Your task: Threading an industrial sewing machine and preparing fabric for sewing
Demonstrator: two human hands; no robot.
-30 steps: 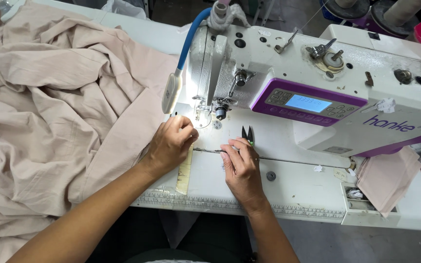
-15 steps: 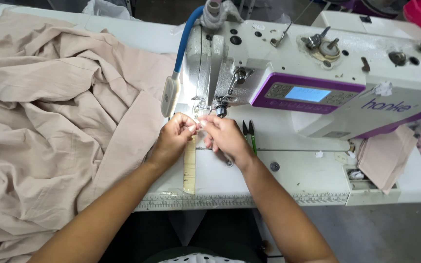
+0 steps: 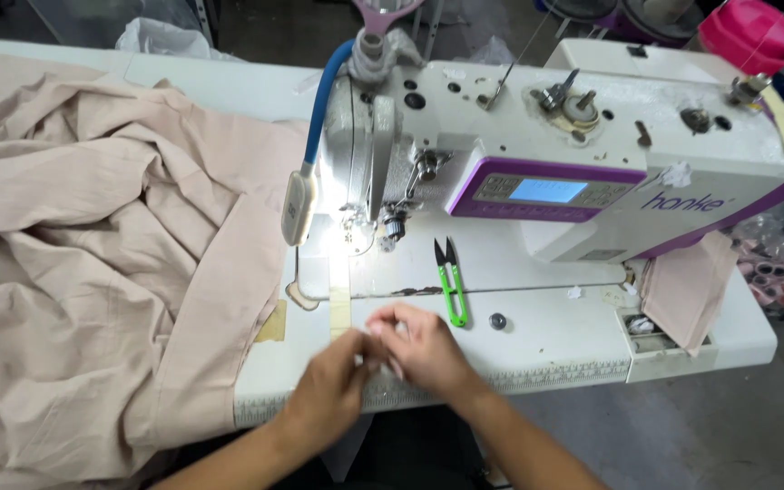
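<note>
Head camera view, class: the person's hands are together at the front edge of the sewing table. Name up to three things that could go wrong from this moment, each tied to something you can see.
1. The green thread snips lie with blades open beside the right hand; a careless reach could nick a finger.
2. The beige fabric hangs off the table edge; its weight may drag it down.
3. The left hand is blurred, so whatever small thing the fingers pinch could slip away.

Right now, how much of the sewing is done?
Done: hard to tell; the green snips lie untouched on the table. In hand: the left hand and right hand meet at its front edge, blurred. Left: the beige fabric lies heaped aside, none under the needle.
</note>
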